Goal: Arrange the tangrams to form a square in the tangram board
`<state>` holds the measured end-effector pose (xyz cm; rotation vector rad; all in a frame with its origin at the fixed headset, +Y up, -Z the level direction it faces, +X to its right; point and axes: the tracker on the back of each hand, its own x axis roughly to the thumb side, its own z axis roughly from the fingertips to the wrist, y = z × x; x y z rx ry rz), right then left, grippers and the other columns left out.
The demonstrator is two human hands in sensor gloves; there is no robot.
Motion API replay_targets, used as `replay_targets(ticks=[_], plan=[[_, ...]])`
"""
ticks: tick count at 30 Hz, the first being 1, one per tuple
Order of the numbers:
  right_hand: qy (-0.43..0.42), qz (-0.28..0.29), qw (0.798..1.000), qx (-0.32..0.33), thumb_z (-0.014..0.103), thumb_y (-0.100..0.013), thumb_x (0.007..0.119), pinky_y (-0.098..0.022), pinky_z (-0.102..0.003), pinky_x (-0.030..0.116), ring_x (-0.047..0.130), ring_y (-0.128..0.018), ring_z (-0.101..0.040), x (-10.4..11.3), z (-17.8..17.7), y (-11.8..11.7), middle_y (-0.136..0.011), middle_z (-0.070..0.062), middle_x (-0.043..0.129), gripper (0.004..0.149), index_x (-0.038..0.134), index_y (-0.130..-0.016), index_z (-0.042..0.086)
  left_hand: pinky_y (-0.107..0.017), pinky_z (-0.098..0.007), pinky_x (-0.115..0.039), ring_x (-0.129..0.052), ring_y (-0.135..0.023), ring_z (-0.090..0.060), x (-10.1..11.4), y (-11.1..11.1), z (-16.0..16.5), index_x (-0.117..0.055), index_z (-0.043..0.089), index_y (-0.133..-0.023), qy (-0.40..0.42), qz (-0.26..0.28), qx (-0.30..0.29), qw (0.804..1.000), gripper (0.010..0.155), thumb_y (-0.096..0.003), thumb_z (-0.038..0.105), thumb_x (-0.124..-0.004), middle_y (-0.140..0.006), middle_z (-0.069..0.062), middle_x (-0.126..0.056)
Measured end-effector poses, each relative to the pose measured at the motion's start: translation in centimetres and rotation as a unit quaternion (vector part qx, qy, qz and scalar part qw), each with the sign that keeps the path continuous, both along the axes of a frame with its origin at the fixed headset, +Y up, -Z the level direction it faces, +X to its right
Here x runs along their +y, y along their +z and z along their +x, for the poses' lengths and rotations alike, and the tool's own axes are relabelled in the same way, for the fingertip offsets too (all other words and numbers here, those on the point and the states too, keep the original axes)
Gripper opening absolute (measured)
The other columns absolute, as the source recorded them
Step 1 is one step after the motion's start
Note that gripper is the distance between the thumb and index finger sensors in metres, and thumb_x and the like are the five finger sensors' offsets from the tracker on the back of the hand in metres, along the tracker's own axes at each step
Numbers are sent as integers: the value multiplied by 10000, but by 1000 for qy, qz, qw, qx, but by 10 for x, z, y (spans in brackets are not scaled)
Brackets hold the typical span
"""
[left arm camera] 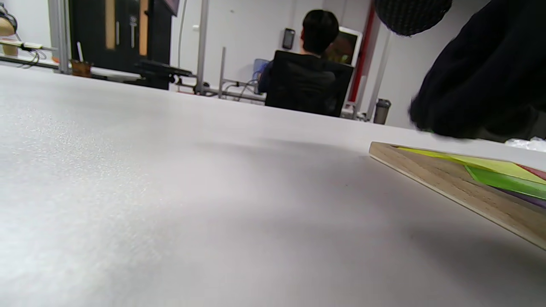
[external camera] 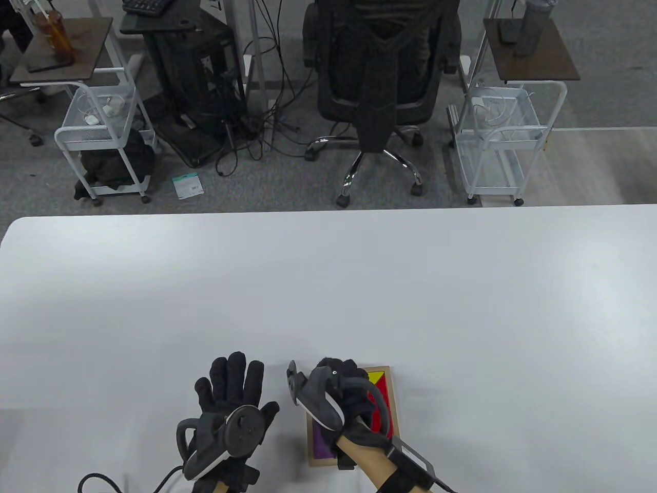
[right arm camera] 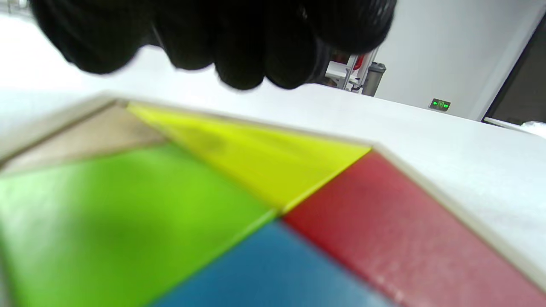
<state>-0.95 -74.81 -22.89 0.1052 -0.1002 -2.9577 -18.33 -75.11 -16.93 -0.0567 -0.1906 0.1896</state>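
The wooden tangram board point(external camera: 395, 405) lies near the table's front edge. In the right wrist view it holds a yellow triangle point(right arm camera: 260, 157), a green piece point(right arm camera: 119, 221), a red piece point(right arm camera: 396, 230) and a blue piece point(right arm camera: 264, 268). Bare wood shows in a triangular slot point(right arm camera: 94, 132) at one corner. A purple piece point(external camera: 321, 444) shows at the board's near left. My right hand point(external camera: 339, 371) hovers over the board with its fingers point(right arm camera: 239, 51) curled above the far edge. Whether they pinch a piece is hidden. My left hand point(external camera: 231, 382) lies flat on the table left of the board, fingers spread.
The white table point(external camera: 359, 287) stretches wide beyond the board. Past its far edge stand an office chair point(external camera: 377, 77) and two white wire carts point(external camera: 102, 133) point(external camera: 500, 133). A person sits at a far desk point(left arm camera: 305, 81).
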Motion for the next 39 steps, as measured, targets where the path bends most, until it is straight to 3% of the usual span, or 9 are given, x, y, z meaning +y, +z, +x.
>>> replay_targets(ticks=[3,5,7,9,13,15,23,27,39], plan=[[-54,40,998,17,624,-387,591,-850,-493,386,286,-1142,-220,21,41,7,-1202,98,230,757,336,-1076,444,-687,-756,-217,-157,-1043,-571,-1,-1,-2,-234,165,-1150,0,-7,3,1000,750,-588,530,-569,-1170,-262,-93],[-66,56,996,21,632,-380,557,-867,-472,209,0,-1113,-186,29,74,15,-1161,140,-10,778,210,-1063,492,-684,-758,-207,-155,-1041,-570,-1,-1,-3,-227,169,-1152,1,-10,3,1000,752,-587,541,-557,-1170,-261,-86],[-71,77,994,10,648,-368,539,-863,-468,159,-93,-1081,-176,30,105,24,-1130,146,-95,797,149,-1049,510,-681,-761,-198,-118,-1043,-571,-1,-1,-3,-222,176,-1153,0,-12,4,1000,755,-584,553,-545,-1169,-258,-75],[-74,94,993,-10,667,-353,532,-860,-478,153,-116,-1070,-182,26,133,33,-1123,144,-110,815,131,-1046,511,-680,-765,-198,-121,-1045,-571,-1,-1,-3,-222,178,-1155,-1,-15,4,1000,756,-581,568,-523,-1172,-259,-80],[-105,78,991,-25,694,-333,528,-862,-471,120,-193,-1038,-157,-3,168,47,-1077,173,-194,837,59,-1011,551,-674,-773,-174,-100,-1048,-564,-1,-3,-3,-210,185,-1159,4,-18,4,1000,761,-573,599,-463,-1177,-255,-73],[-90,34,995,-23,706,-325,508,-859,-466,119,-207,-1025,-158,-6,172,45,-1059,169,-218,842,19,-994,554,-669,-777,-165,-92,-1046,-568,-1,-3,-4,-205,190,-1159,-6,-17,4,1000,766,-569,607,-459,-1177,-255,-66],[-113,-7,994,1,714,-318,487,-854,-464,122,-246,-993,-163,-14,172,45,-1019,158,-267,852,-26,-975,543,-663,-764,-131,-56,-1042,-548,-5,-3,-1,-194,194,-1157,-10,-37,-8,999,763,-572,601,-466,-1173,-242,-42],[-150,-11,989,8,709,-317,493,-852,-461,118,-249,-988,-154,-13,175,45,-1016,160,-264,851,-19,-976,540,-663,-755,-118,-46,-1040,-543,-8,-5,1,-188,196,-1155,-15,-49,-10,999,764,-571,601,-467,-1171,-240,-35],[-145,-19,989,4,711,-320,484,-851,-461,126,-255,-982,-159,-18,174,44,-1000,151,-284,853,-40,-969,532,-659,-755,-102,-32,-1038,-541,-9,-5,1,-187,200,-1155,-32,-48,-11,998,763,-571,599,-473,-1171,-236,-28]])
